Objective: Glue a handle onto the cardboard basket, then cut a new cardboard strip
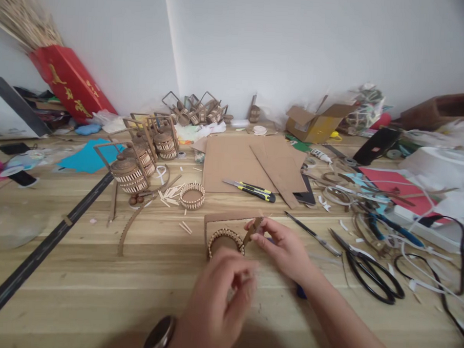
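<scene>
Craft workshop: scissors [351, 253], pliers [402, 230], utility knife [256, 191]

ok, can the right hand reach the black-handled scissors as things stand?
Likely yes: nothing tall stands between the right hand and the black-handled scissors, though it's holding a brown strip.

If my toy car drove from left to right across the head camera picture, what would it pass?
Black thread spool, blue sheet, farther striped ring, nearer striped ring, right hand, black scissors.
</scene>
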The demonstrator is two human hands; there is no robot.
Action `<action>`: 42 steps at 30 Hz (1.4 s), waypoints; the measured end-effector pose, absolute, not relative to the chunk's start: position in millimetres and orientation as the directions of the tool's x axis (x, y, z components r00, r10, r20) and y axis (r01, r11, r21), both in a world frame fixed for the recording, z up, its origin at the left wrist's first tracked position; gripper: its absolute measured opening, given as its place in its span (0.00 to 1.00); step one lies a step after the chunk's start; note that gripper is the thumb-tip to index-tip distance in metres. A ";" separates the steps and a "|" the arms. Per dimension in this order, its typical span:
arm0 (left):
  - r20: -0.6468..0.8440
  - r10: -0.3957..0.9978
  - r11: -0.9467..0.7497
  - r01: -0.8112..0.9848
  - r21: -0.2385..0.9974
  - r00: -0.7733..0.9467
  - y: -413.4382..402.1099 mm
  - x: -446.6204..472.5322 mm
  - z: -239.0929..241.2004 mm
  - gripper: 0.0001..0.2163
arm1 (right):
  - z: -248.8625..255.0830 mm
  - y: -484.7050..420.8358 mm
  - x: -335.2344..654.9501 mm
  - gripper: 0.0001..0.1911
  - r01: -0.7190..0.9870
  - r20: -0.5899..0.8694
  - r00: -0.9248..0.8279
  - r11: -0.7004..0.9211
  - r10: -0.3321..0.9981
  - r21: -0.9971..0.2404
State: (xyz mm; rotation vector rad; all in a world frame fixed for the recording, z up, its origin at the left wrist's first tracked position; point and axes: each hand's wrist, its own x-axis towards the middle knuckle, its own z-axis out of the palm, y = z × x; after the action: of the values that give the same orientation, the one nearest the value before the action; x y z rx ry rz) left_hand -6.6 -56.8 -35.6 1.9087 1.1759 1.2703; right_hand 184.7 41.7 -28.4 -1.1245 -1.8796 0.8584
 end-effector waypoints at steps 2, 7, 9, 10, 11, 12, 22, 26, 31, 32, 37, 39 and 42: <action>0.419 0.898 -0.439 0.333 0.835 0.133 -19.2 2.9 -24.5 0.09 | -24.8 40.1 182.6 0.08 0.389 0.271 -0.319 0.386 0.908 -0.837; 0.400 0.914 -0.393 0.387 0.834 0.068 20.1 17.7 -20.4 0.08 | -19.1 38.1 178.9 0.10 0.365 0.285 -0.330 0.400 0.900 -0.841; 0.407 0.909 -0.407 0.406 0.819 0.089 21.4 19.5 -19.3 0.10 | -20.3 38.2 178.6 0.11 0.355 0.285 -0.331 0.398 0.900 -0.846; 0.421 0.902 -0.423 0.405 0.810 0.099 21.5 19.8 -18.2 0.10 | -21.6 38.4 178.6 0.11 0.352 0.282 -0.328 0.393 0.902 -0.849; 0.435 0.894 -0.439 0.400 0.805 0.106 21.8 19.8 -16.9 0.11 | -23.1 38.6 178.6 0.12 0.351 0.277 -0.324 0.387 0.905 -0.853; 0.441 0.890 -0.448 0.392 0.804 0.112 22.5 19.5 -15.4 0.11 | -24.8 38.8 178.8 0.12 0.350 0.271 -0.318 0.378 0.908 -0.857; 0.367 0.922 -0.385 0.362 0.849 0.122 38.4 14.8 -2.9 0.05 | -37.5 37.8 181.8 0.09 0.397 0.227 -0.258 0.317 0.939 -0.861; 0.372 0.922 -0.386 0.352 0.853 0.109 41.8 17.0 -1.5 0.05 | -39.7 35.9 184.7 0.09 0.457 0.228 -0.245 0.320 0.942 -0.830; 0.382 0.923 -0.376 0.329 0.866 0.050 49.0 18.0 -4.0 0.07 | -36.8 44.5 197.2 0.09 0.562 0.214 -0.228 0.308 0.950 -0.768; 0.381 0.924 -0.372 0.325 0.870 0.037 50.8 17.7 -4.2 0.08 | -35.2 49.1 201.4 0.09 0.586 0.207 -0.226 0.302 0.952 -0.752; 0.362 0.932 -0.336 0.377 0.863 0.003 58.5 17.4 -4.4 0.09 | -26.4 74.9 233.3 0.10 0.712 0.176 -0.199 0.266 0.964 -0.650; 0.356 0.934 -0.325 0.387 0.863 -0.010 60.6 18.1 -6.0 0.09 | -24.1 79.6 251.5 0.10 0.765 0.176 -0.153 0.229 0.972 -0.602; 0.360 0.933 -0.329 0.382 0.863 -0.011 62.9 18.6 -9.9 0.10 | -23.3 76.5 284.1 0.12 0.839 0.164 -0.055 0.135 0.985 -0.526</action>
State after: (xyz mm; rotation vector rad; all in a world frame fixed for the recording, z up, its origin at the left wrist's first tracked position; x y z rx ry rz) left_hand 18.6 62.9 -9.9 1.7358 1.3660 1.3334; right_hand 284.1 76.5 -23.3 -1.7474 -1.9391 0.3999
